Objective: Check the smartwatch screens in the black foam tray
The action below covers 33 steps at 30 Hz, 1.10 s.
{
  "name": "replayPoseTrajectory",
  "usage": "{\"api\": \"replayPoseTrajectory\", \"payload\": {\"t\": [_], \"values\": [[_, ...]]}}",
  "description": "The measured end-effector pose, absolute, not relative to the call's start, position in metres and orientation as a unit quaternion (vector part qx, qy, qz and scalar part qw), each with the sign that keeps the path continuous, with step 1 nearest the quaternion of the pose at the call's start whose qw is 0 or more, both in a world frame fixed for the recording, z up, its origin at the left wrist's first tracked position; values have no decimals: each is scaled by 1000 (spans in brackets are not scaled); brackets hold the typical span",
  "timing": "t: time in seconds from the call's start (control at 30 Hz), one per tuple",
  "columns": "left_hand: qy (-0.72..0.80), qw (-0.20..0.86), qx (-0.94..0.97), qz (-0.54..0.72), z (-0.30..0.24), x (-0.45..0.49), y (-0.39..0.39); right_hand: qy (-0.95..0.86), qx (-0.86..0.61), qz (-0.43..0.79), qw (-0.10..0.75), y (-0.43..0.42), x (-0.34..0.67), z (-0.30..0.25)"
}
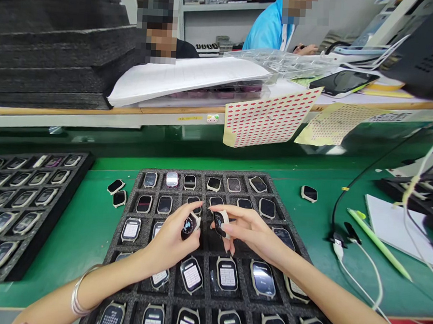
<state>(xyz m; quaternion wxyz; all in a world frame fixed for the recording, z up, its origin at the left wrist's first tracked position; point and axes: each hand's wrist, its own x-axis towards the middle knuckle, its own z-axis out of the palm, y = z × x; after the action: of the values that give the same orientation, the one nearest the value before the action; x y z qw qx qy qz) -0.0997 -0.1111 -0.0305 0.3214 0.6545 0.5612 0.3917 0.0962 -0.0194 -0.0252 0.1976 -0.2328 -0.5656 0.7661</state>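
A black foam tray lies in front of me on the green table, its pockets filled with several smartwatch bodies. My left hand is closed on one watch body with a lit screen, held just above the tray's middle. My right hand pinches another watch body with a dark screen beside it. The two watches are a few centimetres apart, and one empty pocket shows below them.
A second tray of watches sits at the left. Three loose watch bodies lie on the mat. Cables, a green pen and paper are at the right. Sticker sheets hang from the shelf. Two people sit behind it.
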Motion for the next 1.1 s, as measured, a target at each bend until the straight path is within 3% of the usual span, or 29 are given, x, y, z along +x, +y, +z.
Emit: {"api": "replayPoseTrajectory", "payload": {"t": [1.1], "values": [[560, 307, 649, 413, -27, -105, -108, -568, -247, 755, 216, -22, 100, -19]]}}
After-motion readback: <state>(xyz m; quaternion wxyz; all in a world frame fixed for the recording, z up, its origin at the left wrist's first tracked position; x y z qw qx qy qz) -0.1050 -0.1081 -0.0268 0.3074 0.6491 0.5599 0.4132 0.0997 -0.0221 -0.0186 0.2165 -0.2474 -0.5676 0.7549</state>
